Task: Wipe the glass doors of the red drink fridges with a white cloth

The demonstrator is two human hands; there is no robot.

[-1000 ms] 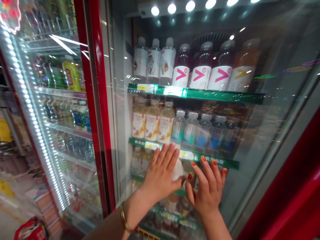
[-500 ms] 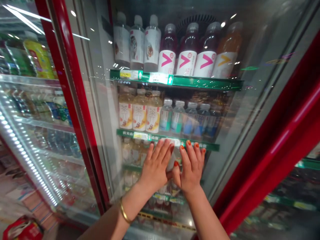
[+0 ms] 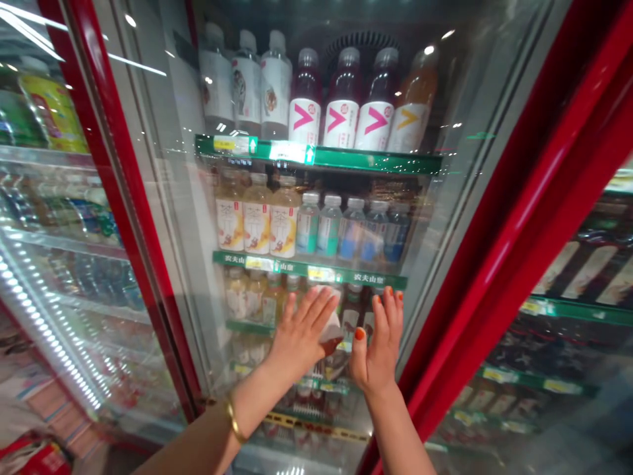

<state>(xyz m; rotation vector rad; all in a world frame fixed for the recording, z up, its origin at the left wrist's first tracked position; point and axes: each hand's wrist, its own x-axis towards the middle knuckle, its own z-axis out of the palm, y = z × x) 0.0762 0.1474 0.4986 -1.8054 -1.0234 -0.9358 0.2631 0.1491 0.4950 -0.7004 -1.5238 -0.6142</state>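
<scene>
My left hand (image 3: pixel 301 331) lies with its fingers stretched out over the glass door (image 3: pixel 445 218) of a drinks fridge. Beneath its palm and thumb side shows part of a white cloth-like piece (image 3: pixel 332 327); its material is hard to make out, and most of it is covered. To the right, my right hand (image 3: pixel 380 346) is up at the same glass near the door's right side, fingers extended and thumb apart, with nothing in it. Behind the glass stand tea bottles (image 3: pixel 256 221) and small blue-and-green-labelled bottles (image 3: pixel 353 227).
Red door frames (image 3: pixel 514 218) border the glass on the right and left (image 3: pixel 121 191). Purple drink bottles (image 3: pixel 341 99) fill the top shelf. Another lit fridge (image 3: pixel 64 244) stands on the left. A red bag-like item (image 3: pixel 37 455) lies at the lower left.
The view has shifted to the right. My right hand has moved right across the door, away from my left hand, and the gap between them has widened.
</scene>
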